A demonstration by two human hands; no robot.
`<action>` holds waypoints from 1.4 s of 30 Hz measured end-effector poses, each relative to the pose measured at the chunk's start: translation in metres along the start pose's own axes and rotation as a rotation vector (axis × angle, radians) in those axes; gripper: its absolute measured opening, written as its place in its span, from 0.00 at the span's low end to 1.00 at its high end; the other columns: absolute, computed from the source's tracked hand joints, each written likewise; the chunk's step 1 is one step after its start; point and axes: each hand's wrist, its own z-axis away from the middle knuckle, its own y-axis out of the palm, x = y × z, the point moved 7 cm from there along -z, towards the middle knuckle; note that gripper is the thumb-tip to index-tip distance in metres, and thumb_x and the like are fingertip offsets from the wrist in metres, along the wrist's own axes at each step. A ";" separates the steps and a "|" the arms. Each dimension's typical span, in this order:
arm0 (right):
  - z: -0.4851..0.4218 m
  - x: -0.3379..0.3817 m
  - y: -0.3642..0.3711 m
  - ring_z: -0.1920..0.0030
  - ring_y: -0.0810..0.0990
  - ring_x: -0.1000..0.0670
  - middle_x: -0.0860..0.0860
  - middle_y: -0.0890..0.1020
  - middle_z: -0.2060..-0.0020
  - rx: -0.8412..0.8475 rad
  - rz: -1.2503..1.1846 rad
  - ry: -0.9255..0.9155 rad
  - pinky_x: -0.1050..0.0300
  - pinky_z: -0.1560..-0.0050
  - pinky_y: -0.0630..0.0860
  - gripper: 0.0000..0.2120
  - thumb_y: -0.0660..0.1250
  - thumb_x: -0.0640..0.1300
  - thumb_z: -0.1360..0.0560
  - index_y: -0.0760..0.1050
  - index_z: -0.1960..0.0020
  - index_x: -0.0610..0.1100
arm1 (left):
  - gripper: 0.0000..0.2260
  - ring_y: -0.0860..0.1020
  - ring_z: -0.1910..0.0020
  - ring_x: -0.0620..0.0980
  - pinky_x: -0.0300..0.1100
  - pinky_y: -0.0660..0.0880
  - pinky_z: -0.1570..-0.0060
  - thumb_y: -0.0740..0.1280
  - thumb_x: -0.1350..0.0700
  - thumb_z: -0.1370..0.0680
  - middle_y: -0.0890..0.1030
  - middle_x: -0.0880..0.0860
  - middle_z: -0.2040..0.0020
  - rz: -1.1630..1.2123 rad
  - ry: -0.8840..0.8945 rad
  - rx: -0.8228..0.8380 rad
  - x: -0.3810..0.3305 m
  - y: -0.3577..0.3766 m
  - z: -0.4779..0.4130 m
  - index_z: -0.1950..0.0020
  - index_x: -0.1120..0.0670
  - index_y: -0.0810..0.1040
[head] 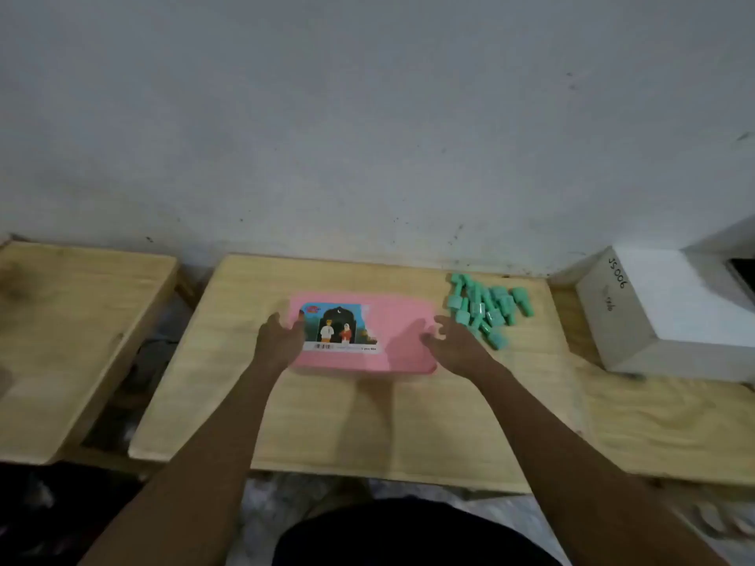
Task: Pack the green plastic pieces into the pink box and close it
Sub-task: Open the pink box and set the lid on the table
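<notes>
Left hand (278,341) and right hand (457,341), both empty with fingers relaxed, flank the box (402,332) on the worktop (327,422); pieces (486,308) heaped alongside.

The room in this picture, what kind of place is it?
Probably a simple workroom for packing, though I can't be sure: bare wooden tables against a scuffed white wall, a hand-labelled white box, and loose green pieces.

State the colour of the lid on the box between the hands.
The lid is pink, with a picture sticker on its left part; head view.
</notes>
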 end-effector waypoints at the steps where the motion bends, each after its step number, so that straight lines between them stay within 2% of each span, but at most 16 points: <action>1: 0.004 -0.004 0.007 0.33 0.72 0.44 0.46 0.72 0.32 0.003 -0.013 0.032 0.51 0.36 0.69 0.27 0.63 0.52 0.21 0.63 0.26 0.44 | 0.28 0.68 0.30 0.60 0.48 0.67 0.34 0.62 0.48 0.21 0.67 0.61 0.28 -0.003 -0.022 -0.001 0.007 0.002 0.000 0.26 0.62 0.62; 3: 0.008 -0.008 0.019 0.39 0.76 0.44 0.47 0.77 0.39 0.012 -0.038 0.038 0.50 0.40 0.72 0.17 0.63 0.48 0.22 0.70 0.35 0.45 | 0.18 0.74 0.39 0.60 0.48 0.71 0.43 0.61 0.52 0.21 0.76 0.60 0.37 0.035 -0.018 -0.016 0.017 0.003 -0.004 0.35 0.60 0.73; 5: 0.014 -0.009 0.027 0.47 0.77 0.46 0.49 0.79 0.49 0.006 -0.057 0.026 0.49 0.46 0.74 0.06 0.64 0.45 0.24 0.72 0.48 0.47 | 0.09 0.78 0.49 0.60 0.50 0.74 0.51 0.61 0.55 0.23 0.81 0.59 0.49 0.100 0.011 -0.017 0.022 0.004 -0.009 0.49 0.56 0.79; 8: 0.018 -0.002 0.027 0.54 0.78 0.47 0.45 0.80 0.56 -0.060 -0.074 0.000 0.46 0.50 0.75 0.05 0.66 0.43 0.29 0.69 0.58 0.44 | 0.05 0.78 0.58 0.56 0.51 0.76 0.57 0.64 0.53 0.26 0.82 0.57 0.56 0.159 0.014 -0.017 0.023 0.000 -0.016 0.58 0.50 0.79; 11: 0.016 -0.008 0.030 0.54 0.78 0.49 0.50 0.80 0.55 -0.035 -0.056 -0.006 0.50 0.52 0.77 0.12 0.71 0.46 0.33 0.71 0.53 0.46 | 0.07 0.78 0.59 0.55 0.54 0.78 0.52 0.66 0.53 0.26 0.81 0.55 0.58 0.195 0.030 0.009 0.026 0.001 -0.024 0.54 0.52 0.82; 15: 0.010 -0.019 0.030 0.49 0.77 0.54 0.57 0.78 0.47 -0.009 0.112 -0.035 0.52 0.49 0.78 0.25 0.77 0.49 0.35 0.71 0.41 0.51 | 0.09 0.79 0.60 0.51 0.52 0.79 0.53 0.68 0.56 0.25 0.82 0.52 0.57 0.276 0.047 0.099 0.024 0.003 -0.033 0.46 0.51 0.82; 17: 0.007 -0.021 0.026 0.50 0.78 0.55 0.57 0.79 0.46 -0.039 0.186 -0.052 0.55 0.51 0.78 0.26 0.77 0.50 0.34 0.73 0.39 0.51 | 0.08 0.78 0.63 0.48 0.47 0.77 0.58 0.68 0.57 0.24 0.82 0.52 0.56 0.317 0.041 0.132 0.023 0.005 -0.033 0.47 0.48 0.81; 19: 0.005 -0.021 0.022 0.55 0.79 0.56 0.52 0.82 0.47 -0.016 0.169 -0.050 0.60 0.56 0.77 0.24 0.77 0.47 0.33 0.76 0.38 0.49 | 0.06 0.77 0.66 0.46 0.42 0.74 0.63 0.67 0.57 0.24 0.82 0.50 0.58 0.329 0.047 0.145 0.024 0.007 -0.032 0.53 0.46 0.81; 21: 0.003 -0.020 0.021 0.58 0.78 0.58 0.51 0.83 0.48 0.043 0.127 -0.011 0.65 0.61 0.72 0.23 0.76 0.47 0.31 0.77 0.38 0.47 | 0.08 0.77 0.66 0.46 0.43 0.73 0.62 0.67 0.57 0.24 0.82 0.48 0.61 0.340 0.051 0.156 0.025 0.007 -0.032 0.58 0.44 0.81; 24: -0.001 -0.021 0.019 0.55 0.81 0.50 0.49 0.84 0.55 0.056 0.059 0.149 0.61 0.62 0.70 0.20 0.72 0.55 0.28 0.80 0.45 0.41 | 0.07 0.78 0.64 0.48 0.46 0.75 0.58 0.67 0.57 0.24 0.82 0.48 0.60 0.363 0.046 0.165 0.026 0.006 -0.031 0.53 0.45 0.82; 26: -0.004 -0.023 0.019 0.54 0.82 0.47 0.45 0.84 0.57 0.051 0.044 0.225 0.60 0.63 0.71 0.20 0.71 0.56 0.27 0.79 0.49 0.38 | 0.07 0.78 0.62 0.50 0.48 0.75 0.57 0.67 0.57 0.24 0.83 0.51 0.58 0.372 0.048 0.170 0.026 0.006 -0.030 0.51 0.46 0.82; 29: -0.004 -0.016 0.021 0.56 0.79 0.47 0.44 0.82 0.55 0.054 0.056 0.248 0.56 0.59 0.75 0.16 0.70 0.54 0.26 0.74 0.51 0.41 | 0.07 0.79 0.61 0.51 0.48 0.75 0.57 0.67 0.57 0.24 0.83 0.52 0.58 0.384 0.057 0.168 0.025 0.007 -0.029 0.53 0.45 0.81; 32: -0.003 -0.016 0.022 0.56 0.78 0.48 0.49 0.76 0.57 0.051 0.058 0.269 0.51 0.53 0.80 0.16 0.70 0.53 0.25 0.70 0.51 0.42 | 0.09 0.79 0.61 0.51 0.48 0.75 0.57 0.67 0.56 0.24 0.83 0.52 0.57 0.368 0.068 0.158 0.025 0.007 -0.031 0.58 0.41 0.80; 36: -0.009 -0.020 0.023 0.61 0.77 0.52 0.48 0.78 0.54 0.068 0.112 0.300 0.57 0.61 0.80 0.22 0.70 0.57 0.27 0.73 0.46 0.39 | 0.10 0.78 0.61 0.50 0.47 0.74 0.59 0.66 0.56 0.23 0.83 0.52 0.58 0.356 0.084 0.162 0.028 0.008 -0.032 0.60 0.43 0.81; 38: -0.009 -0.018 0.020 0.56 0.78 0.50 0.46 0.79 0.49 0.046 0.195 0.265 0.55 0.57 0.78 0.28 0.71 0.58 0.28 0.73 0.39 0.39 | 0.09 0.78 0.60 0.51 0.47 0.74 0.59 0.66 0.56 0.24 0.83 0.53 0.58 0.365 0.084 0.153 0.029 0.009 -0.033 0.61 0.44 0.81; 42: -0.003 -0.006 0.016 0.33 0.71 0.45 0.46 0.69 0.30 0.054 0.327 0.001 0.47 0.42 0.75 0.46 0.77 0.58 0.34 0.57 0.24 0.47 | 0.09 0.80 0.59 0.52 0.49 0.76 0.57 0.66 0.56 0.24 0.83 0.50 0.59 0.363 0.090 0.142 0.028 0.010 -0.036 0.58 0.42 0.81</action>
